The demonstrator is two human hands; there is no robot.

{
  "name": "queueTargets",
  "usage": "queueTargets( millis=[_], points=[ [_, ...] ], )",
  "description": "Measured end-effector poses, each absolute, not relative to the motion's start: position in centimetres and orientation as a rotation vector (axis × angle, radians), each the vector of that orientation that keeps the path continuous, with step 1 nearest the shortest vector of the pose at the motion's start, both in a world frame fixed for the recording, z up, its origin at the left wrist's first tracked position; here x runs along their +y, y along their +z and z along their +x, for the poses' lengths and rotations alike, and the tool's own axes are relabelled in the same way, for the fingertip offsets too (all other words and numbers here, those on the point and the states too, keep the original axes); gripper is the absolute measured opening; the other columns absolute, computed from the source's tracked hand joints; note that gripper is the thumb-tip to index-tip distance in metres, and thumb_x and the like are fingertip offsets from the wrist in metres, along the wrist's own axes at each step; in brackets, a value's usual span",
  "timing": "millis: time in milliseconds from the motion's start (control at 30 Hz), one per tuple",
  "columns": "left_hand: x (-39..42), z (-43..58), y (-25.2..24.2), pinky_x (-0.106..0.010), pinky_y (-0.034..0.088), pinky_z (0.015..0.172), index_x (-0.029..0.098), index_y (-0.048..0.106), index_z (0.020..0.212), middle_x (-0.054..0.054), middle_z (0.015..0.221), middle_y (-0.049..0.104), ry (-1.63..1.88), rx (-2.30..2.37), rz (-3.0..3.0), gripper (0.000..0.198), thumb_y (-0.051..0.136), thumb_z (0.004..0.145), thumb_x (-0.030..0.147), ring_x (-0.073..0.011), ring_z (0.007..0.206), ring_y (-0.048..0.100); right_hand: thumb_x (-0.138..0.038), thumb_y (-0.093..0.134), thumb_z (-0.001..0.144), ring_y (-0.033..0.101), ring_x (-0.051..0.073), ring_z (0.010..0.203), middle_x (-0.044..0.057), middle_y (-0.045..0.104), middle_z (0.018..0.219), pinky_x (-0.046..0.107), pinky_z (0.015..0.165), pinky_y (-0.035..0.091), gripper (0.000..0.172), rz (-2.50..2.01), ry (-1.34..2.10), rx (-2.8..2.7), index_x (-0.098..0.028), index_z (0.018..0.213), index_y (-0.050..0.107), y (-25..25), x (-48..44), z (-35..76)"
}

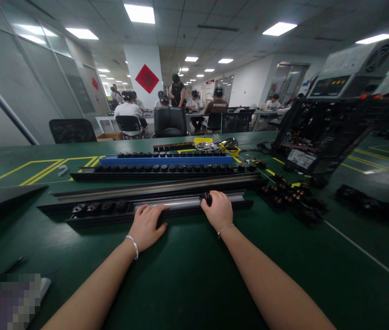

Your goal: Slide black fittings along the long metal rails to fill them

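Note:
A long black channel rail with a shiny inner face lies across the table before me. Several round black parts sit in its left stretch. My left hand rests on the near edge of this rail, just right of those parts, fingers laid over it and thumb held apart. Toward the rail's right end, my right hand pinches a small round black part at the channel. Whether that part touches the rail is hard to tell. Behind lies another long rail, its channel bare.
Farther back are a blue rail and a black rail lined with round parts. Loose black parts are heaped to the right, below an open black equipment case. A dark panel lies left. People sit at tables beyond.

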State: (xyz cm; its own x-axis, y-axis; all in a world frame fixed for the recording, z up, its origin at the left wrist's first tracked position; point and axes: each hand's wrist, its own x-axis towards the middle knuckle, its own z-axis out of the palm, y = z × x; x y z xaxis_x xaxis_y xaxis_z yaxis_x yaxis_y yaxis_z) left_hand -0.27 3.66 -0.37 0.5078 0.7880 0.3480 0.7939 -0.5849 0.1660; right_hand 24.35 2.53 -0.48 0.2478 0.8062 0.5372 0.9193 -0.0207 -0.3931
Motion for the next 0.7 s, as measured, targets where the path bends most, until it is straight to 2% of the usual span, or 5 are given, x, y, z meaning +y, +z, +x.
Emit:
queueTargets(
  millis=[700],
  points=[
    [3.76, -0.33, -0.47, -0.048, 0.024, 0.103, 0.026, 0.048, 0.116, -0.005, 0.114, 0.062, -0.606, -1.413, -2.715, 0.041, 0.052, 0.076, 0.029, -0.023, 0.108, 0.054, -0.031, 0.046, 0.079, 0.051, 0.022, 0.098, 0.011, 0.064, 0.101, 0.032, 0.088, 0.035, 0.032, -1.908, -0.252, -1.521, -0.012, 0.098, 0.062, -0.62, 2.46, 25.05]
  ],
)
